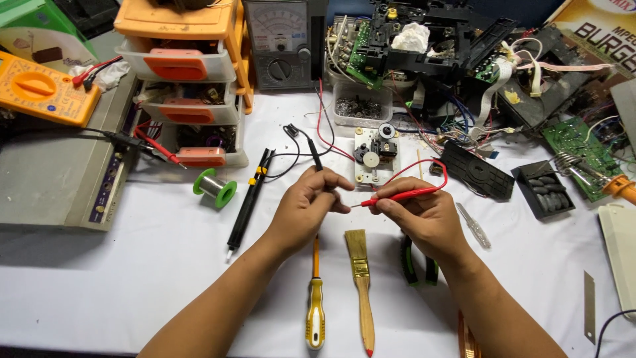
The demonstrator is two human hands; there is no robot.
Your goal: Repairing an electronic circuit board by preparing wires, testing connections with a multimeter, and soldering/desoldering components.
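My left hand grips a black test probe whose lead runs back toward the grey analog meter. My right hand pinches a red test probe, its metal tip pointing left and almost touching the left hand's fingers. Its red wire loops up and over behind the hand. Both hands hover over the white table, just in front of a small white optical pickup assembly.
A yellow screwdriver and a wooden paintbrush lie below the hands. A black desoldering pump, green solder spool, orange drawer unit, orange multimeter, soldering iron and opened electronics surround them.
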